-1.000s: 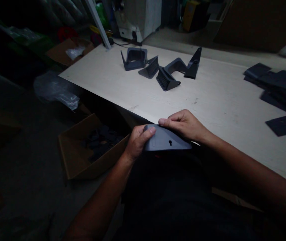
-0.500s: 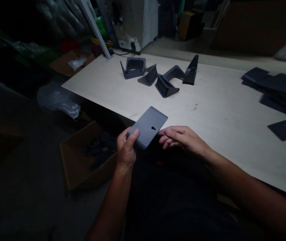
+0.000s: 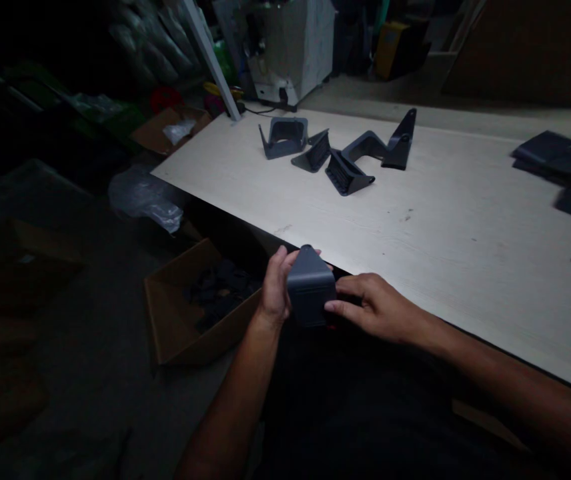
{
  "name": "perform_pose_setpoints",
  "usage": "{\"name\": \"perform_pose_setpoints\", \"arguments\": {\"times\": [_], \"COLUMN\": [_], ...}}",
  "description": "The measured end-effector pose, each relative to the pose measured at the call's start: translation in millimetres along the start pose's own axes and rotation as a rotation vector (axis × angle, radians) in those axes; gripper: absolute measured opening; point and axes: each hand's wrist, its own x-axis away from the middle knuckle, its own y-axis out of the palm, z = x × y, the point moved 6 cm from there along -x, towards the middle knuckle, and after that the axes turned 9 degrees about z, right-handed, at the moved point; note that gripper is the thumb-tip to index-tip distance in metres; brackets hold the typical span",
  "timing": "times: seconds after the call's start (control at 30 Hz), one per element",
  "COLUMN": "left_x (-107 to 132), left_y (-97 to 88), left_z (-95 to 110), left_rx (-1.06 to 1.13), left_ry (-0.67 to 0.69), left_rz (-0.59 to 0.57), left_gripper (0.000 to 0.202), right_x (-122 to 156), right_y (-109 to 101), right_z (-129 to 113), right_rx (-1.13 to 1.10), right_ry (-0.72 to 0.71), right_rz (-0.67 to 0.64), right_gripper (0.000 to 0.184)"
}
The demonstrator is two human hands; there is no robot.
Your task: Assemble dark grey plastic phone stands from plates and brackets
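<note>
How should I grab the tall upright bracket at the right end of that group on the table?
Probably pinch the upright bracket across its thin raised fin from above: it stands on its base, point up, another part close on its left.

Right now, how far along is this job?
Looks done: several shaped parts stand grouped far on the table. In hand: left hand and right hand both hold one grey part. Left, probably: flat dark sheets lying at the right, and dark pieces in the box.
</note>
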Motion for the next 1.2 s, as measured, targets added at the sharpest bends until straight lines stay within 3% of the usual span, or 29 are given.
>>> {"name": "perform_pose_setpoints", "arguments": {"times": [0.07,0.13,0.23,0.33,0.47,0.6,0.77,0.9,1.03,1.1,1.2], "left_x": [-2.8,-2.9,1.9,12.4,22.8,25.2,19.6,10.5,0.6,-5.3,-15.1], "left_y": [13.6,24.7,33.5,35.1,35.1,38.7,38.9,31.8,20.6,15.7,8.5], "left_z": [-11.5,-17.3,-16.9,-11.2,-4.6,1.2,2.5,-2.5,-15.5,-22.3,-28.2], "left_rx": [0.026,0.092,0.149,0.057,-0.039,-0.016,0.16,0.334,0.339,0.301,0.233], "left_ry": [-0.16,-0.198,-0.047,0.166,0.294,0.336,0.201,-0.016,-0.203,-0.232,-0.15], "left_rz": [-0.073,-0.067,0.052,0.187,0.243,0.172,0.169,0.26,0.346,0.354,0.357], "left_gripper": [0.048,0.033,0.026,0.025,0.023,0.023,0.021,0.016,0.017,0.022,0.027], "right_x": [3.8,6.9,12.5,19.1,23.4,24.6,22.8,17.3,11.5,7.4,0.0], "right_y": [5.9,9.3,11.1,14.3,21.1,13.8,-8.1,-14.2,-13.3,-14.4,-21.6], "right_z": [3.5,8.1,9.8,8.6,8.1,5.5,9.2,25.0,33.0,33.3,35.9], "right_rx": [0.006,-0.124,-0.328,-0.43,-0.405,-0.302,-0.204,-0.199,-0.328,-0.381,-0.442], "right_ry": [0.002,0.075,0.112,0.077,0.064,0.017,-0.017,0.103,0.232,0.276,0.329], "right_rz": [-0.025,0.025,0.201,0.345,0.328,0.323,0.357,0.272,0.219,0.21,0.239], "right_gripper": [0.023,0.029,0.033,0.038,0.034,0.031,0.029,0.032,0.037,0.039,0.04]}}
